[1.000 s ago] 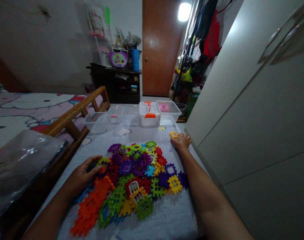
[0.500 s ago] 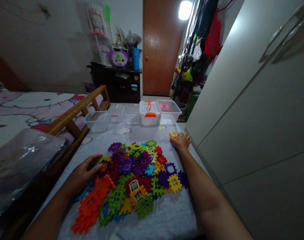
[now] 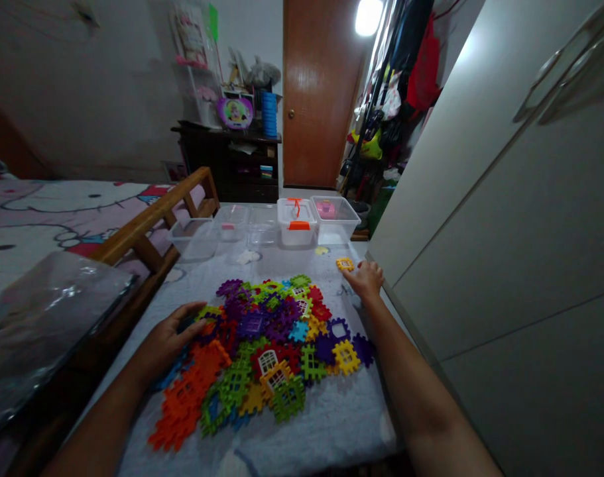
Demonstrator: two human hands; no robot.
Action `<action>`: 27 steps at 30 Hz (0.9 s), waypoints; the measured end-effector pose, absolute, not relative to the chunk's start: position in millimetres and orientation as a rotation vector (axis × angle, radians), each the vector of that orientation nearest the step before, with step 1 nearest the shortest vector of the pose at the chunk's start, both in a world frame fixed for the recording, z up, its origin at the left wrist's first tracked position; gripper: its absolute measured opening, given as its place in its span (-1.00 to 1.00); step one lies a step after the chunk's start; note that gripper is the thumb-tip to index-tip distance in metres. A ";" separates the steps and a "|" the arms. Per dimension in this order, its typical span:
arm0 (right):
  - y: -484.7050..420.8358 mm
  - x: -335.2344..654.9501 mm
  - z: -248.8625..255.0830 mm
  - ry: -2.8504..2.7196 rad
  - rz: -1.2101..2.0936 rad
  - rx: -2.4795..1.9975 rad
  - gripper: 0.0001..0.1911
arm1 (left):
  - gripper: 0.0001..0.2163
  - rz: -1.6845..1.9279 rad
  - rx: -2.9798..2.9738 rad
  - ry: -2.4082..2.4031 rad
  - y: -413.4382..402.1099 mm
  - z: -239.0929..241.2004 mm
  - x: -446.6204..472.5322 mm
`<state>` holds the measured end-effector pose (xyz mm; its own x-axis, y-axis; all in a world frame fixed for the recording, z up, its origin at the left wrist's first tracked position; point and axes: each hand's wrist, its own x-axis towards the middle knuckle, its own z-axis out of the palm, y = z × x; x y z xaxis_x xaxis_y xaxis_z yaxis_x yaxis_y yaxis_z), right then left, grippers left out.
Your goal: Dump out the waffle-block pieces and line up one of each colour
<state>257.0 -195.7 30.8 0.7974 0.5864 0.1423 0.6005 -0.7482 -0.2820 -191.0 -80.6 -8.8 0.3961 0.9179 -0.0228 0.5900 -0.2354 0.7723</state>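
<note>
Interlocking plastic tiles [image 3: 272, 344] lie heaped on the sheet [image 3: 331, 424]; one yellow tile [image 3: 345, 264] sits apart, just beside my right hand [image 3: 367, 279], loose and gripping nothing. Left hand [image 3: 170, 338] rests spread on the heap's edge. Clear bins [image 3: 334, 222] beyond: no tiles seen.

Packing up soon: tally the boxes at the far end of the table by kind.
Open clear tubs: 4
White box with orange latch: 1
Total: 5
</note>
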 end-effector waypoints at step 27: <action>-316.8 190.9 56.9 -1.799 0.401 -2.072 -0.67 | -0.38 0.646 1.894 1.282 -82.2 -7.7 -187.0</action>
<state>190.9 -316.8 56.9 0.1461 0.9890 0.0246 0.8849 -0.1196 -0.4502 -187.0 -82.2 -7.7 0.3722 0.9282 -0.0009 0.5515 -0.2203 0.8046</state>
